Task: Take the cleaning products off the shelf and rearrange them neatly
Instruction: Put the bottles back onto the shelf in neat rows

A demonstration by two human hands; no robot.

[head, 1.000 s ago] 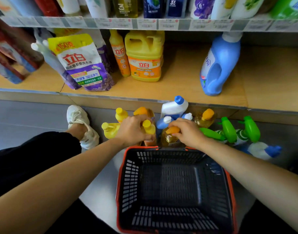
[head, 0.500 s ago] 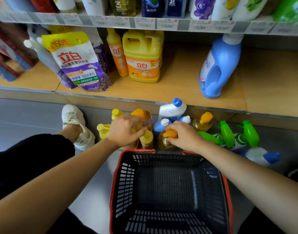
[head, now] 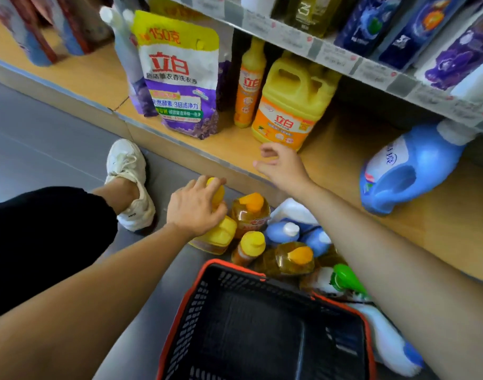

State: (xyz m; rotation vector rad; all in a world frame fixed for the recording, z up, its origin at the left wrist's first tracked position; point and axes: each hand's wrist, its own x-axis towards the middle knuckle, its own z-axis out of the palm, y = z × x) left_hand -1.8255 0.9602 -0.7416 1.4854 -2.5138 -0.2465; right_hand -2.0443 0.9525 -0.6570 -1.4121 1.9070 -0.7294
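Cleaning bottles [head: 251, 212] stood bunched on the floor just beyond the basket [head: 235, 266], touching each other. Left hand [head: 196, 207] clenched round the top of a yellow bottle [head: 219, 235] at the far-left corner of the basket, fingers curled over its cap. Right hand [head: 282, 167] released, fingers loosely spread, holding nothing, up over the shelf edge further beyond the basket. In the bunch were two amber bottles with orange caps, one small bottle with a yellow cap [head: 251, 242], blue bottles with white caps [head: 285, 231] and a green-capped sprayer [head: 344, 278] against the basket's far-right side.

Grey floor [head: 57, 133] under the basket. White shoe [head: 130, 182] on it, left of the basket. Wooden shelf [head: 344, 160] ran beyond the basket and bunch. On it stood a purple refill pouch [head: 180, 78], a slim orange bottle [head: 248, 86] and a yellow jug [head: 292, 105], with a blue jug [head: 407, 171] tilted over, well to the right. An upper shelf above carried more packs, blurred.

The basket was black mesh with a red rim; its mesh bottom showed.
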